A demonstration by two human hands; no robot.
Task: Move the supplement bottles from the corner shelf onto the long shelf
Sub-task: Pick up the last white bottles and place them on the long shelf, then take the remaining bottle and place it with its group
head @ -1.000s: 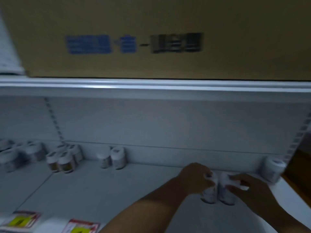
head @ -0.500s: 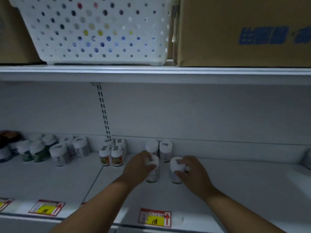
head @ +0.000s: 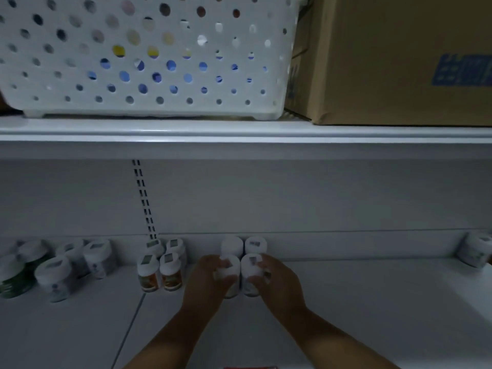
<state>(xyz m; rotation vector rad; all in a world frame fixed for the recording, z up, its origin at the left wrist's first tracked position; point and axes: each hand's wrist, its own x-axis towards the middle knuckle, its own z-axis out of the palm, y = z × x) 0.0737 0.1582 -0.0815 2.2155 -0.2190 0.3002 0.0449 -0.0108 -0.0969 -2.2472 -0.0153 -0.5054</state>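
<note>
My left hand grips a white-capped supplement bottle standing on the long white shelf. My right hand grips a second white-capped bottle right beside it. Both bottles stand just in front of two more white-capped bottles at the back wall. One further white bottle stands alone at the far right end of the shelf.
Left of my hands stand orange-labelled bottles, then more white-capped jars and green-labelled ones. The upper shelf carries a perforated white basket and a cardboard box. A red price tag shows at the front edge.
Both hands carried a bottle each from the right end of the shelf leftward. The bottles now stand close together, directly in front of the back pair.
</note>
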